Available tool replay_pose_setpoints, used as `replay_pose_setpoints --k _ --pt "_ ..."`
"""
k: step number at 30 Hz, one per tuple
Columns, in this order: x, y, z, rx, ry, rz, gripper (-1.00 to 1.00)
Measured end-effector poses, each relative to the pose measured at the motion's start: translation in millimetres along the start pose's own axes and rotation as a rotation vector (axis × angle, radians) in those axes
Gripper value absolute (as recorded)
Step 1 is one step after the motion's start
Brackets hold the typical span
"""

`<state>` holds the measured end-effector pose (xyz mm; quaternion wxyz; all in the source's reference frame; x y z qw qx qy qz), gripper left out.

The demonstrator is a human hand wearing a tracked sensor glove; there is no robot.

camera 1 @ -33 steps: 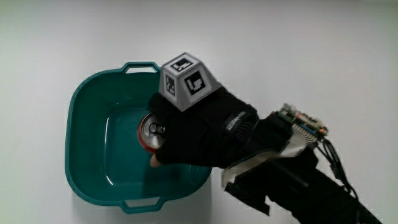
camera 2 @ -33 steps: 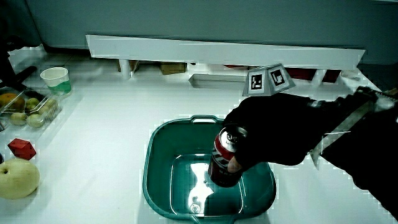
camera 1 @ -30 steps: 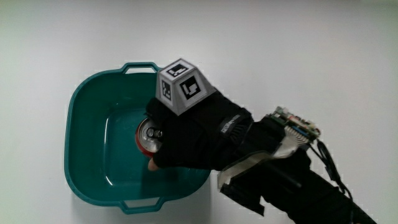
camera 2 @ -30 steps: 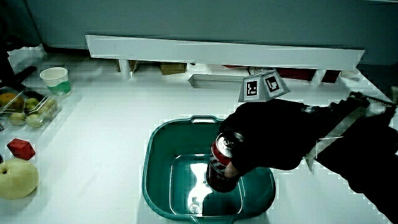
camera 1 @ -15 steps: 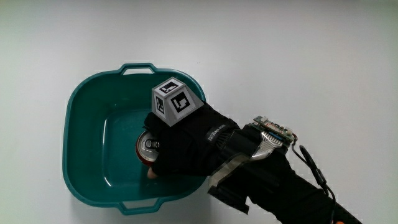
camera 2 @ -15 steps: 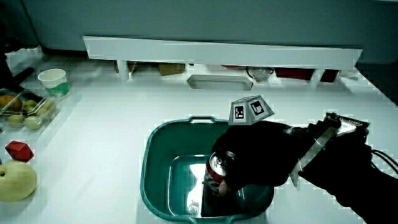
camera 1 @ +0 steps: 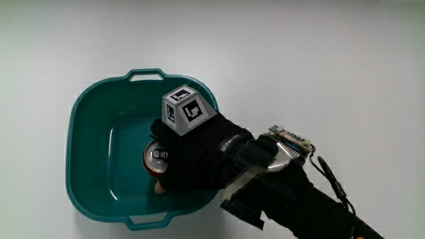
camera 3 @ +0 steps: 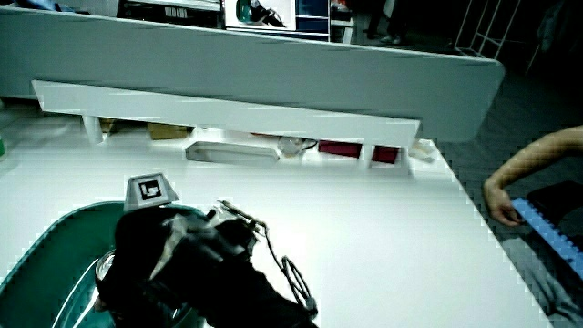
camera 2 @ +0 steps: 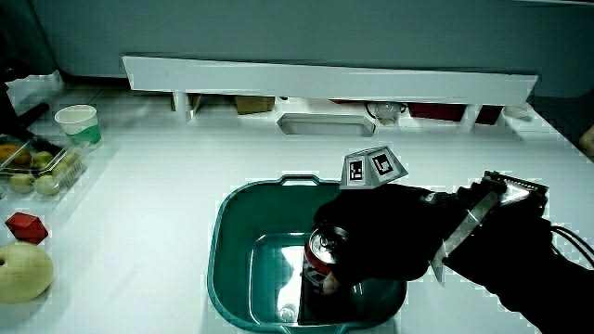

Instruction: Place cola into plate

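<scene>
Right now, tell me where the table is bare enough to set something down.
Bare table lies between the teal basin and the low partition, and between the basin and the fruit tray and pear. The basin itself is crowded: the hand grips the cola can inside it.

A white table carries a teal basin with two handles, standing close to the person's edge. In a side view, a pale round fruit lies well apart from the basin. A red block, a clear box of fruit and a paper cup sit in turn farther from the person. A shallow grey tray rests just beside the low partition.
</scene>
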<state>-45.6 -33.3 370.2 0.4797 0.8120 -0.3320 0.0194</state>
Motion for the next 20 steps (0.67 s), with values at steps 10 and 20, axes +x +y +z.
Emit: replay_pose_setpoints --k 10,20 --pt "13 -12 -4 -0.036 0.056 0.026 -0.78" --pt "37 -53 -13 0.074 0.023 -0.021 -1.00"
